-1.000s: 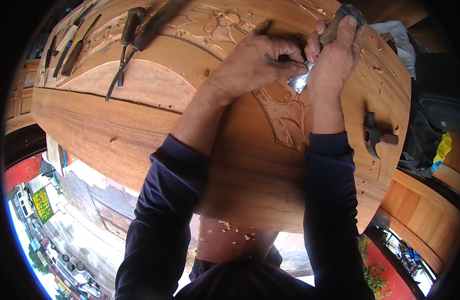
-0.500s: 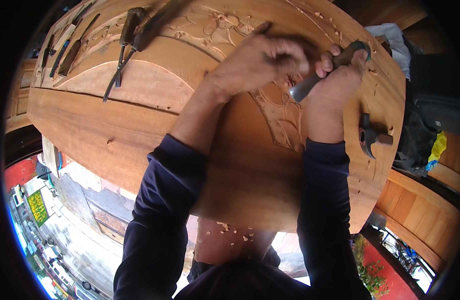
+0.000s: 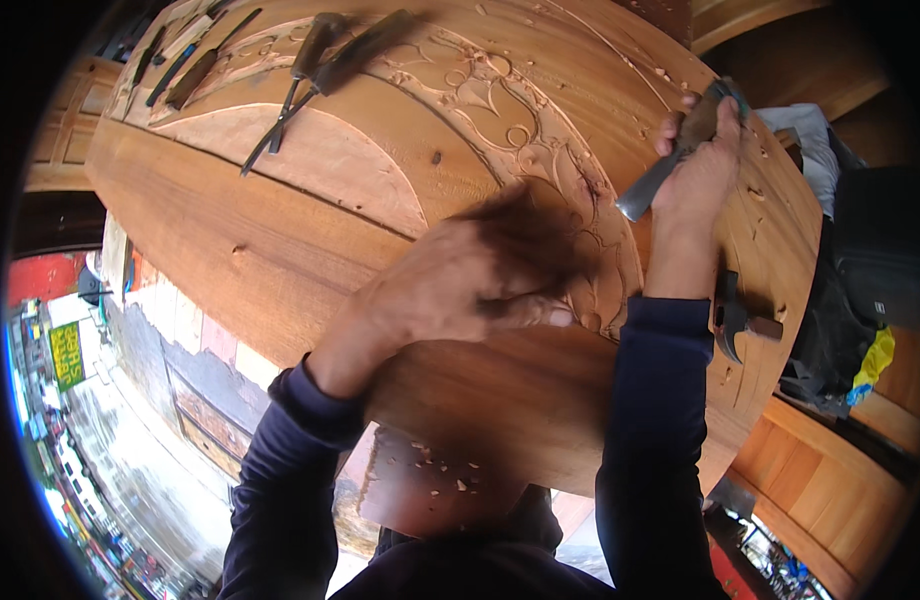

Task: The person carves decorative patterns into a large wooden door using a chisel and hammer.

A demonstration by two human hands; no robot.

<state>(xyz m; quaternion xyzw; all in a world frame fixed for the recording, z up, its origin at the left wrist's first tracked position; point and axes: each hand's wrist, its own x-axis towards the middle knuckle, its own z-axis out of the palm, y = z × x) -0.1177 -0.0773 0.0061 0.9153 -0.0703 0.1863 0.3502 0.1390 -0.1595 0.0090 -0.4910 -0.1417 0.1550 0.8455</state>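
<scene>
My right hand (image 3: pixel 700 175) grips a chisel, its broad steel blade (image 3: pixel 640 195) pointing down and left above the carved panel. My left hand (image 3: pixel 440 280) is low over the wooden board (image 3: pixel 220 235), near the lower end of the carved scroll pattern (image 3: pixel 520 130). Its thumb is stretched out apart from the fingers, which are dark and smeared by motion; no tool shows in it. Under the right wrist lies a small hammer (image 3: pixel 732 318) with a curved claw, partly hidden by the sleeve.
Two crossed chisels (image 3: pixel 300 85) lie on the upper left of the board, and several more carving tools (image 3: pixel 192 80) rest beyond them. Wood chips (image 3: pixel 663 72) are scattered about. To the right are a black case (image 3: pixel 880 235) and a yellow bag (image 3: pixel 873 360).
My left hand has swept down and left across the carving toward the board's near edge. The right hand, still holding the chisel, has shifted slightly right. The view has shifted a little.
</scene>
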